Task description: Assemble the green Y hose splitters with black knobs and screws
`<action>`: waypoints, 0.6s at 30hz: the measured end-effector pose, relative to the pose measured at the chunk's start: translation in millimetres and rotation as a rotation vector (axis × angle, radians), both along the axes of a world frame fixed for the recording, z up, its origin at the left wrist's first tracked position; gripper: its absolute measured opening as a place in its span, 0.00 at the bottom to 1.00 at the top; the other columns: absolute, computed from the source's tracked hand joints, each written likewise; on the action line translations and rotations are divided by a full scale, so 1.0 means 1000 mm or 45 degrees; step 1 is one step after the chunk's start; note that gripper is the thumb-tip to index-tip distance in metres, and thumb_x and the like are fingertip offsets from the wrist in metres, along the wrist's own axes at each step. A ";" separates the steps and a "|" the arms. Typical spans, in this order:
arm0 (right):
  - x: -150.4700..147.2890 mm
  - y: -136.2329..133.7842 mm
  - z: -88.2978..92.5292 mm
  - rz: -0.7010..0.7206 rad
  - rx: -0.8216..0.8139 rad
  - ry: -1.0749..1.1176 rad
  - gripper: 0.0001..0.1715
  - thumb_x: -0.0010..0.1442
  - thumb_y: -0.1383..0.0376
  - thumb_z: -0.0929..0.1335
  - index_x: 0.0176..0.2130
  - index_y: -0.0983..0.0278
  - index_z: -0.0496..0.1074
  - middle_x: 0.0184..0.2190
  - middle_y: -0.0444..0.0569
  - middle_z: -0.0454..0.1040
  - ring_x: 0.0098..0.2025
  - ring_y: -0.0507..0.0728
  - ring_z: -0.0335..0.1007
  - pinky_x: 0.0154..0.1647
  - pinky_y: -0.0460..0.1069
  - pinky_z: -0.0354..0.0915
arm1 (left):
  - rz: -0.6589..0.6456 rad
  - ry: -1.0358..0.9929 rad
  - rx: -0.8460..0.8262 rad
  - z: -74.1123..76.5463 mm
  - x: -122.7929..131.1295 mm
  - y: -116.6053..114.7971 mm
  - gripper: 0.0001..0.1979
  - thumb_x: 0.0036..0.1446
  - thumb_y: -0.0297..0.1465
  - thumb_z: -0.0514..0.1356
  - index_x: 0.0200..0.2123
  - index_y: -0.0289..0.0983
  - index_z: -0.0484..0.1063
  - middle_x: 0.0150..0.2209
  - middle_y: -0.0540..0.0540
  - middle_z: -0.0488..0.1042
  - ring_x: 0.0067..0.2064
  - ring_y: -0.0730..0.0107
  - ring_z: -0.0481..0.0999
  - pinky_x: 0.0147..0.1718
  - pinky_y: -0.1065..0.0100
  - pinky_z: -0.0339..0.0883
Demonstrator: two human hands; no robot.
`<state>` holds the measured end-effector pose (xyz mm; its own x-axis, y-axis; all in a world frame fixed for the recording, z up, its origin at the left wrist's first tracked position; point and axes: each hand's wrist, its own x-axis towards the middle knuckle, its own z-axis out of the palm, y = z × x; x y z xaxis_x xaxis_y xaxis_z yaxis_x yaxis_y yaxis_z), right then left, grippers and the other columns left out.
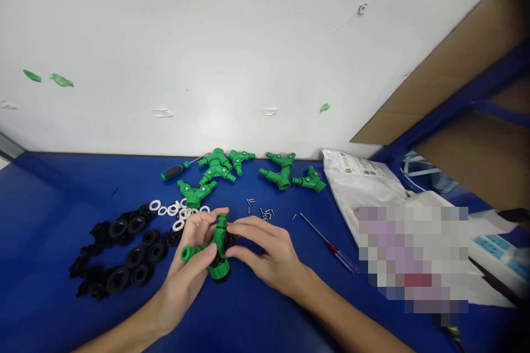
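Blue table (265,320), bag (364,185), green connector (221,238) in fingers (254,231)

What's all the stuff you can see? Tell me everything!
Loose fittings: about seven, green, table's back
Held fitting: one, green, left hand
Rings: many, white, left of centre
Dark parts: many, black, left
Screws: several, silver, mid-table
Screwdriver: one, green-black, back
Other screwdriver: one, purple-red, right
Plastic bag: one, whitish, right
Power strip: one, white-blue, far right
Cardboard: count unclear, brown, right
Table: one, blue, below
Wall: one, white, behind
Left hand: one, bare, gripping held fitting
Right hand: one, bare, beside it
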<state>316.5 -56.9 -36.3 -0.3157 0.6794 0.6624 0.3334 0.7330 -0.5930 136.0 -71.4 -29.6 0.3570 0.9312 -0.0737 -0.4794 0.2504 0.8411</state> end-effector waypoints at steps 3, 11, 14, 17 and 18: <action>0.012 0.006 0.014 -0.008 -0.065 -0.043 0.16 0.65 0.59 0.70 0.51 0.63 0.73 0.42 0.54 0.78 0.37 0.55 0.77 0.41 0.50 0.75 | 0.035 -0.080 -0.061 0.004 0.001 0.001 0.08 0.61 0.35 0.63 0.44 0.46 0.70 0.62 0.46 0.67 0.65 0.48 0.61 0.58 0.51 0.59; 0.046 0.042 0.017 -0.261 -0.386 -0.749 0.06 0.64 0.69 0.69 0.41 0.63 0.77 0.38 0.50 0.77 0.34 0.54 0.75 0.36 0.48 0.71 | 0.033 -0.091 -0.072 0.004 0.001 0.002 0.09 0.60 0.36 0.63 0.44 0.46 0.71 0.59 0.45 0.70 0.62 0.47 0.66 0.58 0.49 0.59; 0.046 0.049 0.011 -0.173 -0.339 -0.913 0.09 0.64 0.72 0.68 0.43 0.63 0.78 0.41 0.52 0.76 0.41 0.57 0.75 0.43 0.51 0.71 | 0.013 -0.091 -0.063 0.003 0.000 0.002 0.08 0.62 0.35 0.62 0.44 0.46 0.71 0.58 0.46 0.70 0.62 0.49 0.65 0.59 0.50 0.58; 0.042 0.049 0.008 -0.151 -0.297 -0.969 0.10 0.66 0.73 0.66 0.40 0.65 0.77 0.39 0.53 0.76 0.42 0.59 0.74 0.44 0.52 0.70 | -0.002 -0.094 -0.059 0.003 0.000 0.002 0.07 0.62 0.35 0.61 0.45 0.47 0.71 0.58 0.47 0.70 0.62 0.49 0.65 0.59 0.50 0.58; 0.040 0.048 0.008 -0.156 -0.283 -0.989 0.10 0.66 0.74 0.66 0.39 0.65 0.77 0.39 0.54 0.75 0.41 0.59 0.73 0.43 0.52 0.70 | -0.002 -0.098 -0.060 0.003 0.000 0.002 0.08 0.62 0.35 0.61 0.45 0.46 0.71 0.58 0.47 0.70 0.62 0.50 0.66 0.58 0.50 0.58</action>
<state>356.7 -8.8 -28.2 -0.5442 0.8287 0.1309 0.7794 0.5571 -0.2866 135.5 -69.8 -26.3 0.3650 0.9267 -0.0895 -0.5417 0.2896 0.7891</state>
